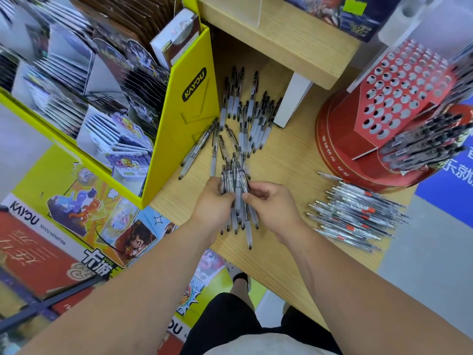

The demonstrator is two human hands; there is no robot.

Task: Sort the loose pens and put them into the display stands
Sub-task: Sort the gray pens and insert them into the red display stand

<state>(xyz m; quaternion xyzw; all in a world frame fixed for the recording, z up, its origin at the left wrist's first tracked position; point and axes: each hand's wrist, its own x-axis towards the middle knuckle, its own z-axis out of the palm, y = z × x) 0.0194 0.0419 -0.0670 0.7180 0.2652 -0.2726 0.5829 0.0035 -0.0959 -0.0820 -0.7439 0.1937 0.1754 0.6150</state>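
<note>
pens (236, 190), a bundle of black-and-frosted ones, sit gripped between both hands just above the wooden worktop (281, 160), tips pointing back toward the person. fingers (225, 198) of the left hand (213, 201) curl round the bundle from one side, while those of the right hand (272, 201) pinch a pen or two at its edge, apparently to even up the ends so the lot can be carried as one.

beyond the hands, more loose pens (245, 116) of the same kind lie fanned out against the foot of a yellow card rack (189, 119), seemingly the pile yet to be gathered. to the right, a separate heap of clear pens with red bands (358, 216) lies side by side, kept apart by type.

behind that heap stands a red display stand (399, 98), many of its holes empty, one lower tier already filled with dark pens (425, 142). most of the sorting looks still to be done.
</note>
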